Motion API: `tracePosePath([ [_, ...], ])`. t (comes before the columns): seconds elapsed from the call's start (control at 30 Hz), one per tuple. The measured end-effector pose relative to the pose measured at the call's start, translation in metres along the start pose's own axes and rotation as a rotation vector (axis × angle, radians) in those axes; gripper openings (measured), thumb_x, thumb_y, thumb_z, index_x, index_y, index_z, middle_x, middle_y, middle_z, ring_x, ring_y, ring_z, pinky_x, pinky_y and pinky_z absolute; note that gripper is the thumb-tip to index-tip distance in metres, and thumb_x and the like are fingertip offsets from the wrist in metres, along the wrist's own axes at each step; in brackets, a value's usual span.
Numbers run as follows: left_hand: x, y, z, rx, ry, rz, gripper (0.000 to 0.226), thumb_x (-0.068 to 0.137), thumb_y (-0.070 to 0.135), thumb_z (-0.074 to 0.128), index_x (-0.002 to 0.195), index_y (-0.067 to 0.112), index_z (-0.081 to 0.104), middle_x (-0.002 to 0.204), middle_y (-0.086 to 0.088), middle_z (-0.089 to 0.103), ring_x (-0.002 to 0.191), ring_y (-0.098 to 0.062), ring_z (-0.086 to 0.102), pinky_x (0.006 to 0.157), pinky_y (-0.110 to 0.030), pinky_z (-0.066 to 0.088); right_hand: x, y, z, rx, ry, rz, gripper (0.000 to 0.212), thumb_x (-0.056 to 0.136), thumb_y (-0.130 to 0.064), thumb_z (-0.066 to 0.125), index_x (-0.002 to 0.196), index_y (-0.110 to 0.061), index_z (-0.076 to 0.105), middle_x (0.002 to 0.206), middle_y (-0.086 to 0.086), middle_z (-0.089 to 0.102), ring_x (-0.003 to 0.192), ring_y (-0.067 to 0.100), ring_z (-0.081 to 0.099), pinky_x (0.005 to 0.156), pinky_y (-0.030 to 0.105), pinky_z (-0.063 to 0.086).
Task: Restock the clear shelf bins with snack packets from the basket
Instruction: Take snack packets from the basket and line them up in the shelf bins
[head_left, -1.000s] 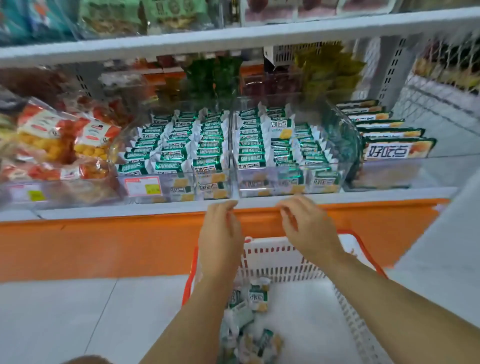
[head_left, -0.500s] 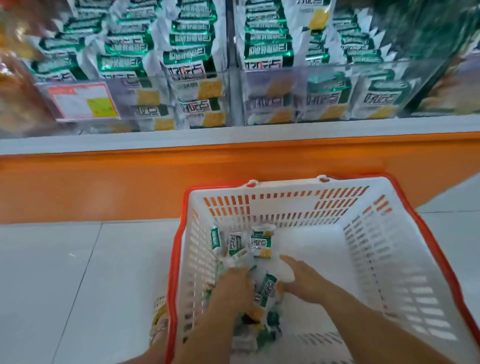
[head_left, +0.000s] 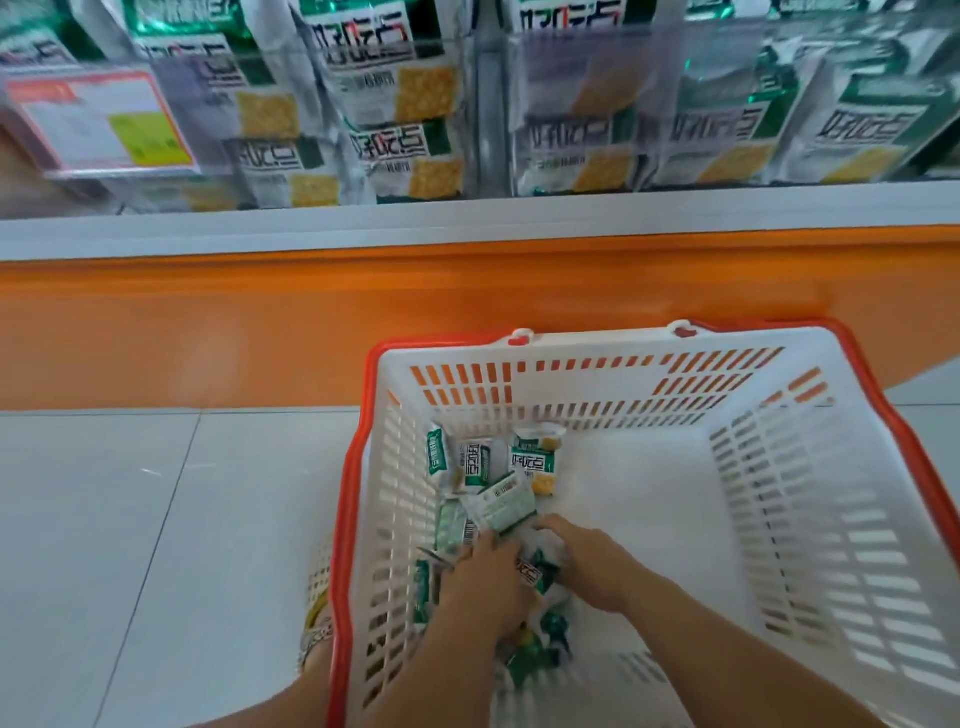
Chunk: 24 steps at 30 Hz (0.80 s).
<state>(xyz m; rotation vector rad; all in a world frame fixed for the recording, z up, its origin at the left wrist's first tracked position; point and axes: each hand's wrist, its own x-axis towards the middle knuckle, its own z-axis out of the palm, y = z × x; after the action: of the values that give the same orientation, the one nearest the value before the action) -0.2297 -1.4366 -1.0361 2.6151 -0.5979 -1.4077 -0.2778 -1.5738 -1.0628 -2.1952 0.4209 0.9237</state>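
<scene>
1. Orange-framed price label (head_left: 104, 124) hangs on the front of the left one of two clear shelf bins (head_left: 483, 130). Both bins stand side by side at the front edge of the white shelf (head_left: 467, 228), packed with upright green-and-white packets.
2. Below the shelf, an orange-rimmed white basket (head_left: 779, 467) sits on the tiled floor (head_left: 130, 519). Its far wall is near the shelf's orange base panel (head_left: 208, 322).
3. Loose snack packets (head_left: 530, 462) lie in the basket's left half (green and white, like those in the bins), from the far-left corner back toward the near wall.
4. The left hand (head_left: 488, 582) is down in that pile, knuckles up. Its fingers curl around the near end of a barcode packet (head_left: 504, 506), which sticks out past the fingertips, tilted toward the far wall.
5. The right hand (head_left: 592, 561) is just beside the left, fingers bent down onto crumpled packets. Blur makes it impossible to tell whether they grasp or only press.
6. One more packet shows in the gap between the two hands.
</scene>
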Motion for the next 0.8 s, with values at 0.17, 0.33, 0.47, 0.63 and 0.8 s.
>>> tracePosePath([
  [0.17, -0.019, 0.010, -0.024, -0.143, 0.031, 0.008, 0.040, 0.085, 0.020, 0.054, 0.125, 0.016, 0.054, 0.126, -0.008, 0.055, 0.111, -0.025, 0.055, 0.097, -0.039, 0.047, -0.035, -0.016, -0.044, -0.014, 0.107, -0.047, 0.049, 0.094, -0.017, 0.052, 0.133, -0.038, 0.032, 0.108, 0.011, 0.066, 0.091, 0.023, 0.064, 0.073, 0.037, 0.053],
  [0.33, -0.051, 0.035, -0.074, -0.222, 0.187, 0.160, 0.041, 0.097, 0.018, 0.048, 0.137, 0.012, 0.046, 0.134, -0.007, 0.052, 0.120, -0.022, 0.053, 0.093, -0.021, 0.042, -0.085, -0.042, -0.108, -0.087, 0.233, -0.156, 0.040, 0.097, -0.022, 0.049, 0.128, -0.041, 0.031, 0.090, 0.004, 0.061, 0.066, 0.015, 0.056, 0.056, 0.028, 0.042],
  [0.47, -0.096, 0.068, -0.121, -0.238, 0.450, 0.280, 0.040, 0.095, 0.021, 0.051, 0.136, 0.019, 0.048, 0.135, -0.002, 0.052, 0.119, -0.022, 0.052, 0.099, -0.033, 0.043, -0.134, -0.073, -0.160, -0.075, 0.323, -0.236, 0.020, 0.097, -0.022, 0.051, 0.108, -0.036, 0.041, 0.085, -0.001, 0.059, 0.064, 0.020, 0.056, 0.056, 0.033, 0.042],
  [0.63, -0.151, 0.102, -0.169, -0.257, 0.696, 0.488, 0.035, 0.094, 0.018, 0.052, 0.128, 0.026, 0.055, 0.118, 0.003, 0.064, 0.100, -0.016, 0.060, 0.084, -0.033, 0.052, -0.201, -0.116, -0.217, -0.171, 0.418, -0.315, 0.019, 0.095, -0.027, 0.056, 0.109, -0.026, 0.043, 0.078, -0.005, 0.046, 0.060, 0.016, 0.045, 0.052, 0.027, 0.033],
  [0.8, -0.189, 0.109, -0.217, -0.288, 0.946, 0.551, 0.030, 0.097, 0.020, 0.047, 0.123, 0.028, 0.058, 0.113, 0.007, 0.062, 0.092, -0.014, 0.060, 0.078, -0.037, 0.054, -0.250, -0.143, -0.258, -0.218, 0.591, -0.405, 0.021, 0.093, -0.026, 0.057, 0.109, -0.022, 0.044, 0.083, 0.016, 0.053, 0.059, 0.017, 0.042, 0.054, 0.031, 0.030],
])
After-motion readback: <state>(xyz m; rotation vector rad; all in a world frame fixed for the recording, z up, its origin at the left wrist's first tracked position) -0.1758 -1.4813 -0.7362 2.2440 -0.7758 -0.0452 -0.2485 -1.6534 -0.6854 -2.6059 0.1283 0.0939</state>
